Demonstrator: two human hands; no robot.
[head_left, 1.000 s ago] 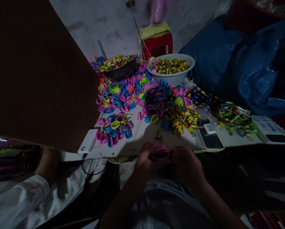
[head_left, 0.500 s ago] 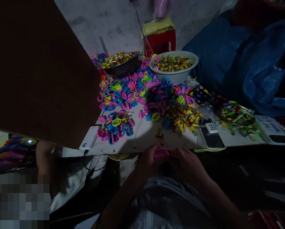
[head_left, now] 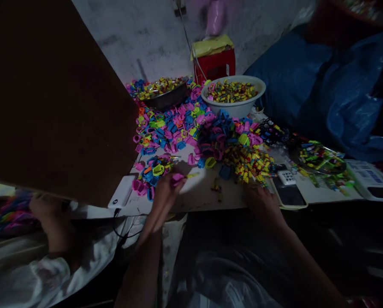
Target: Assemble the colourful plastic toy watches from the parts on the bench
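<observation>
- Pink plastic piece (head_left: 177,177): held above or on the near part of the surface (head_left: 194,201), just right of a small mixed heap (head_left: 157,169) of pink, blue and yellow-green pieces.
- Left hand (head_left: 165,188): fingers closed around the pink plastic piece, knuckles in front of the small mixed heap; whether they touch it, I cannot tell.
- Yellow stick-like part (head_left: 193,175): reaches rightward from the pink plastic piece; whether the two are joined is unclear.
- Right hand (head_left: 260,199): at the near edge of a pile of yellow parts (head_left: 249,160); its fingers are in shadow, so I cannot tell whether they are wide, narrow or holding something.
- A few small dark-and-yellow bits (head_left: 217,190) lie between the two hands.
- Behind, a broad spread of coloured pieces (head_left: 178,124) runs back to a dark bowl (head_left: 165,100) and a white basin (head_left: 234,107), both filled with small, mostly yellow parts.
- Right of the right hand lies a phone (head_left: 289,196) with a white lettered object (head_left: 286,177) on it; a clear dish (head_left: 321,158) of mixed parts sits farther right.
- On the left, a white box-shaped device (head_left: 121,191) with a black cable lies beside a large brown panel (head_left: 56,107); past it is another person's hand (head_left: 45,207).
</observation>
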